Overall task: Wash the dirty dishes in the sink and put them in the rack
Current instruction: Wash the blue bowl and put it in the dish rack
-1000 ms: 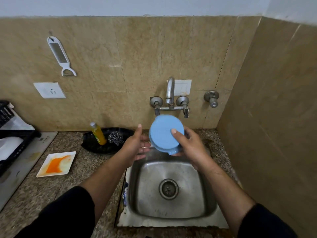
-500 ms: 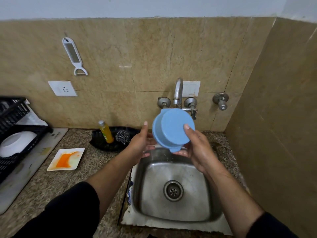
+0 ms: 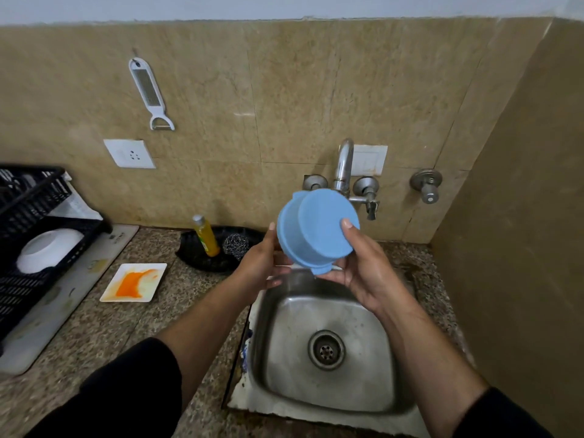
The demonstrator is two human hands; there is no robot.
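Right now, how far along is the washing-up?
Done: one white bowl sits in the rack. In hand: the right hand grips a blue bowl above the sink, the left hand touching its side; whether it is clean I cannot tell. Left: racking that bowl, then washing the orange-smeared plate on the counter.

Plain blue bowl (image 3: 316, 229) above grey steel sink (image 3: 284, 358); left of sink: white plate (image 3: 148, 289) with orange smear, yellow bottle (image 3: 207, 237), black rack (image 3: 38, 216), white bowl (image 3: 47, 251), brown speckled counter (image 3: 110, 330); beige marbled wall tiles (image 3: 284, 90) behind.
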